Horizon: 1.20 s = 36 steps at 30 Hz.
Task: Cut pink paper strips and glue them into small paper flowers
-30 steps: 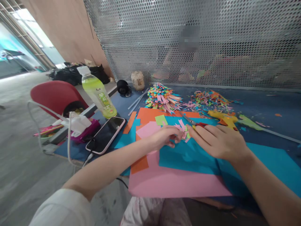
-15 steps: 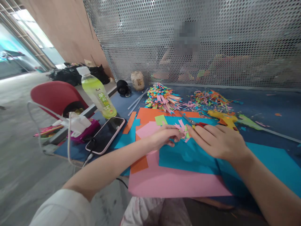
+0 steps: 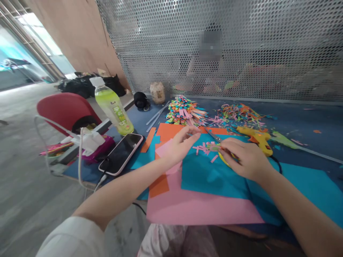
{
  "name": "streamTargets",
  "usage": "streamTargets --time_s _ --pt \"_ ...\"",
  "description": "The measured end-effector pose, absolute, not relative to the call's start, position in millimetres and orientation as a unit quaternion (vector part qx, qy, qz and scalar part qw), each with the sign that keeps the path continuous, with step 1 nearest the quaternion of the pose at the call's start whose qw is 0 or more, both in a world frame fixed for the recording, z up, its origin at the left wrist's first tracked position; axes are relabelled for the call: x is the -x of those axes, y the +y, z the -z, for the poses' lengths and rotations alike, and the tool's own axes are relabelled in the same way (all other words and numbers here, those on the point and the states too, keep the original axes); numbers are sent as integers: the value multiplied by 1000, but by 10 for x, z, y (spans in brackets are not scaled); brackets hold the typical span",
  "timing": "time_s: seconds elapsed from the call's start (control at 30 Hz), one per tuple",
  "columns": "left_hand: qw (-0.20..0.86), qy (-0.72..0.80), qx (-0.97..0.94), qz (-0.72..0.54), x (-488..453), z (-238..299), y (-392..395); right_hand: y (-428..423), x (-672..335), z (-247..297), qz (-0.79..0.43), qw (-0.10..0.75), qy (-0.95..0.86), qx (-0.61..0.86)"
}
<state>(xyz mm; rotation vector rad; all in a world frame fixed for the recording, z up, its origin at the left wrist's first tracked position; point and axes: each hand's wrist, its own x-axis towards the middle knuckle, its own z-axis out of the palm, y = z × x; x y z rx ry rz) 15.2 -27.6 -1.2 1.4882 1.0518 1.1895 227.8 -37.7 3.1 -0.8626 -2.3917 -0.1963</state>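
My left hand [image 3: 182,144] hovers over the pink and blue paper, fingers stretched and slightly bent, holding nothing. My right hand [image 3: 243,157] pinches a small green piece of paper [image 3: 213,147] between thumb and fingers. Just left of it, small pink paper strips [image 3: 201,147] lie around on a blue sheet [image 3: 209,178]. Partly hidden by my right hand is a pair of scissors [image 3: 213,136], its blades pointing away to the left. Beyond my hands stands a layered cone of colourful fringed paper [image 3: 184,111].
A yellow glue gun [image 3: 254,135] lies beyond my right hand, near a heap of paper shreds [image 3: 241,114]. On the left are a phone [image 3: 122,153], a drink bottle [image 3: 114,107] and a tissue box [image 3: 100,148]. A perforated metal panel [image 3: 166,39] closes off the back.
My left hand has moved left and away from the right hand, and its fingers have opened. Pink strips now lie scattered on the blue sheet; the green piece stays in my right hand.
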Motion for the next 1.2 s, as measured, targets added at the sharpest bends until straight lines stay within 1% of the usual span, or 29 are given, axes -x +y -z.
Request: streamTargets --time_s 0.1,0.23,0.47,0.7,0.77,0.83,0.87,0.93,1.0,1.03,1.1,1.2 --pt "385 372 -680 -501 -136 -16 -275 -362 -2261 -15 -59 296 -888 346" --pt "349 335 -734 -477 -135 -10 -272 -352 -2253 -15 -135 303 -875 352" --pt "352 357 -732 -462 -152 -10 -300 -375 -2254 -38 -152 302 -866 370" --pt "373 367 -725 -448 -165 -43 -339 -377 -2257 -41 -123 291 -877 362" --pt "374 374 -717 -454 -163 -43 -338 -367 -2261 -27 -92 293 -883 356" --pt "395 398 -683 -468 -154 -41 -328 -362 -2270 -23 -20 294 -893 340" --pt "420 416 -657 -467 -148 -39 -321 -365 -2277 -29 44 295 -895 331" --pt "488 452 -604 -439 -136 -37 -306 -379 -2292 -62 212 284 -883 306" --pt "547 468 -582 -378 -134 -35 -299 -404 -2302 -118 374 261 -847 272" --pt "569 464 -581 -351 -139 -33 -301 -419 -2303 -149 429 249 -830 256" --pt "609 435 -581 -320 -160 -24 -315 -447 -2292 -200 487 227 -811 229" --pt "667 391 -550 -317 -203 4 -342 -476 -2262 -222 507 217 -808 204"
